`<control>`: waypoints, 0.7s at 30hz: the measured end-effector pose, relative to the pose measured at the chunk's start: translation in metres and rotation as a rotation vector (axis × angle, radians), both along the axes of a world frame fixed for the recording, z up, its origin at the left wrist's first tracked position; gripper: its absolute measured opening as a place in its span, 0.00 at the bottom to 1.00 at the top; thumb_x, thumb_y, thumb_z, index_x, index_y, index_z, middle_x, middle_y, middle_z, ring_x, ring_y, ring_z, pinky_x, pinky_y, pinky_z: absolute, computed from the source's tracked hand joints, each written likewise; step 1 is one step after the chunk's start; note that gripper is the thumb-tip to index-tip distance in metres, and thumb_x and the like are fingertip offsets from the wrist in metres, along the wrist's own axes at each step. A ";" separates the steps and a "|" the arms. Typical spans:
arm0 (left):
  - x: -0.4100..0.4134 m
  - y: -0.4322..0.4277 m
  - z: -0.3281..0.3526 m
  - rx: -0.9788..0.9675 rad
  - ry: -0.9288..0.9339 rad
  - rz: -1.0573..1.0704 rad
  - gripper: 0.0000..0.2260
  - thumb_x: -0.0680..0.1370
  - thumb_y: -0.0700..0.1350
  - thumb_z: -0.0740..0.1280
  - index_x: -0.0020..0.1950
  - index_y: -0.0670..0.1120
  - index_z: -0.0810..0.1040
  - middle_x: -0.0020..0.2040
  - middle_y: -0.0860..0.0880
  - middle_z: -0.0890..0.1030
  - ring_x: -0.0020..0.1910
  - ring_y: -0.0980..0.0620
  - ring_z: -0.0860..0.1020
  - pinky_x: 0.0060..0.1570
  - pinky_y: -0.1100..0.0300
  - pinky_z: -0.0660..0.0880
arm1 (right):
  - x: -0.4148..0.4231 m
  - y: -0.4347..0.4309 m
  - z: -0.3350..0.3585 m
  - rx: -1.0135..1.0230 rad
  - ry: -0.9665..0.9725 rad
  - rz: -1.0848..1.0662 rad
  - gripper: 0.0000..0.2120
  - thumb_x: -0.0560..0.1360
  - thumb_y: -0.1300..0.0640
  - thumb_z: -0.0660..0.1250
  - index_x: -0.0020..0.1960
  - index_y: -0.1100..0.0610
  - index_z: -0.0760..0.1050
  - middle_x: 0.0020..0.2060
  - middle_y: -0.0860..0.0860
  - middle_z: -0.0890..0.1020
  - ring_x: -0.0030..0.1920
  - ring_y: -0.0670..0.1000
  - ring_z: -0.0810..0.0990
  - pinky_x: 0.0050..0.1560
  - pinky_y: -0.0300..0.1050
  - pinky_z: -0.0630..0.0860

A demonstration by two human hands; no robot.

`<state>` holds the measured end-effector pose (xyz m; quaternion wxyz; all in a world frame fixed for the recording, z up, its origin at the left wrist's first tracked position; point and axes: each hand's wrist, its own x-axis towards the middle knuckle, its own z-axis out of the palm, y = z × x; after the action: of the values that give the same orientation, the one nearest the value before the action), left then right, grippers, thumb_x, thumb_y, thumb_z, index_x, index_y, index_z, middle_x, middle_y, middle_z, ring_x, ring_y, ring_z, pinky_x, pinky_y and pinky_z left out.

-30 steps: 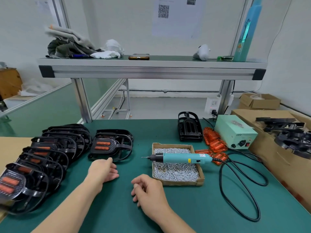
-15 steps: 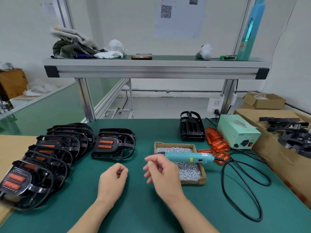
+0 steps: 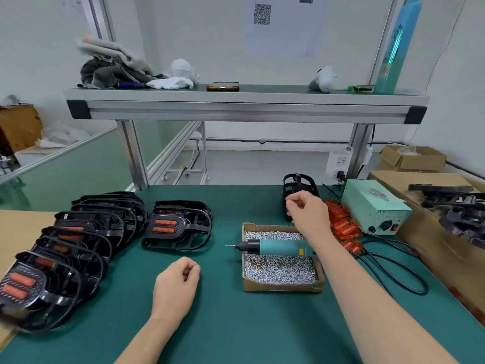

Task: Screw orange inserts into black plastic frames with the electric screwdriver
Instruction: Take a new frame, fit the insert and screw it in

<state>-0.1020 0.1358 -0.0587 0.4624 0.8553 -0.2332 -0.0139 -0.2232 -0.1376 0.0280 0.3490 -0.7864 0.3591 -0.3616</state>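
My right hand [image 3: 305,214] reaches over the cardboard screw box [image 3: 280,286] toward an empty black frame [image 3: 298,183] at the back, fingers loosely curled, holding nothing; whether it touches the frame is unclear. My left hand [image 3: 175,282] rests on the green mat, fingers loosely curled and empty. The teal electric screwdriver [image 3: 275,246] lies across the box of screws. Loose orange inserts [image 3: 343,224] are piled right of the box. One black frame with orange inserts [image 3: 177,228] lies left of the box, and a row of such frames [image 3: 65,248] overlaps along the left.
A pale green power supply [image 3: 372,206] sits at the back right, its black cable [image 3: 393,269] looping on the mat. A cardboard carton [image 3: 420,177] with more black frames [image 3: 462,214] stands at the right. An aluminium shelf [image 3: 246,106] spans above the table.
My right hand has moved from near the table's front, past the screwdriver, up to the black frame at the back. My left hand drew back slightly and curled.
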 end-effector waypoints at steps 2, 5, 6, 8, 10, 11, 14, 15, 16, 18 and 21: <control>0.000 0.000 0.000 -0.003 0.001 0.000 0.12 0.77 0.43 0.69 0.35 0.53 0.76 0.32 0.54 0.80 0.35 0.56 0.77 0.36 0.64 0.69 | 0.005 -0.023 0.000 -0.090 0.211 -0.034 0.09 0.78 0.59 0.66 0.56 0.53 0.82 0.53 0.51 0.85 0.56 0.54 0.81 0.60 0.48 0.76; -0.001 0.000 0.000 -0.015 0.022 0.002 0.12 0.77 0.43 0.69 0.35 0.53 0.76 0.32 0.54 0.80 0.35 0.55 0.77 0.37 0.63 0.70 | 0.012 -0.050 -0.003 -0.119 0.513 -0.057 0.16 0.79 0.60 0.65 0.66 0.55 0.77 0.65 0.55 0.78 0.65 0.57 0.76 0.65 0.50 0.73; -0.001 0.000 0.000 -0.019 0.026 0.002 0.12 0.77 0.43 0.69 0.35 0.53 0.76 0.32 0.55 0.80 0.35 0.56 0.77 0.37 0.63 0.70 | 0.014 -0.056 -0.005 -0.113 0.590 -0.069 0.19 0.79 0.60 0.65 0.69 0.56 0.74 0.67 0.57 0.75 0.66 0.59 0.75 0.65 0.51 0.73; -0.001 0.000 0.000 -0.024 0.029 0.001 0.12 0.77 0.43 0.69 0.35 0.52 0.76 0.32 0.57 0.79 0.35 0.56 0.77 0.37 0.62 0.70 | 0.016 -0.066 -0.009 -0.100 0.687 -0.097 0.22 0.78 0.61 0.64 0.72 0.57 0.71 0.68 0.59 0.71 0.66 0.61 0.75 0.64 0.52 0.73; -0.001 0.000 0.000 -0.030 0.033 0.000 0.11 0.77 0.42 0.69 0.35 0.52 0.76 0.32 0.58 0.79 0.36 0.56 0.77 0.37 0.61 0.70 | 0.017 -0.074 -0.012 -0.092 0.739 -0.109 0.24 0.78 0.62 0.64 0.73 0.57 0.68 0.68 0.60 0.70 0.66 0.62 0.74 0.64 0.53 0.74; 0.000 0.000 0.000 -0.032 0.034 0.001 0.11 0.77 0.42 0.69 0.35 0.52 0.76 0.32 0.58 0.79 0.36 0.55 0.78 0.38 0.61 0.71 | 0.018 -0.077 -0.013 -0.091 0.759 -0.109 0.25 0.78 0.62 0.64 0.74 0.57 0.67 0.68 0.60 0.70 0.66 0.62 0.74 0.64 0.53 0.74; 0.000 0.000 0.000 -0.033 0.035 -0.003 0.11 0.77 0.42 0.69 0.35 0.52 0.77 0.33 0.59 0.80 0.35 0.54 0.78 0.38 0.60 0.72 | 0.019 -0.086 -0.015 -0.109 0.808 -0.087 0.24 0.78 0.62 0.64 0.74 0.57 0.68 0.68 0.60 0.72 0.66 0.60 0.74 0.65 0.52 0.74; 0.001 -0.001 -0.001 -0.034 0.037 -0.002 0.11 0.77 0.42 0.69 0.35 0.52 0.77 0.34 0.59 0.80 0.35 0.54 0.78 0.37 0.60 0.72 | 0.019 -0.088 -0.016 -0.124 0.823 -0.076 0.23 0.78 0.62 0.64 0.73 0.58 0.70 0.67 0.60 0.74 0.66 0.60 0.74 0.65 0.52 0.74; 0.001 -0.001 -0.001 -0.037 0.040 -0.001 0.11 0.77 0.43 0.69 0.35 0.52 0.77 0.34 0.59 0.80 0.34 0.54 0.78 0.37 0.60 0.72 | 0.019 -0.090 -0.018 -0.143 0.832 -0.068 0.22 0.78 0.63 0.63 0.72 0.58 0.71 0.66 0.60 0.75 0.66 0.59 0.75 0.64 0.51 0.75; 0.001 -0.001 -0.002 -0.045 0.047 -0.004 0.11 0.77 0.43 0.69 0.35 0.52 0.77 0.33 0.58 0.80 0.34 0.54 0.78 0.37 0.60 0.72 | 0.019 -0.094 -0.020 -0.177 0.832 -0.069 0.21 0.77 0.64 0.64 0.70 0.58 0.73 0.64 0.59 0.78 0.63 0.59 0.77 0.61 0.50 0.76; 0.002 -0.001 -0.002 -0.047 0.046 -0.007 0.11 0.76 0.42 0.69 0.34 0.52 0.76 0.32 0.58 0.79 0.33 0.53 0.78 0.37 0.59 0.73 | 0.019 -0.095 -0.021 -0.244 0.834 -0.087 0.17 0.76 0.63 0.67 0.64 0.58 0.77 0.60 0.57 0.80 0.59 0.59 0.80 0.55 0.50 0.79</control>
<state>-0.1003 0.1352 -0.0609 0.4875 0.8429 -0.2259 -0.0295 -0.2040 -0.2329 0.0072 0.0629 -0.8848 0.4568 -0.0673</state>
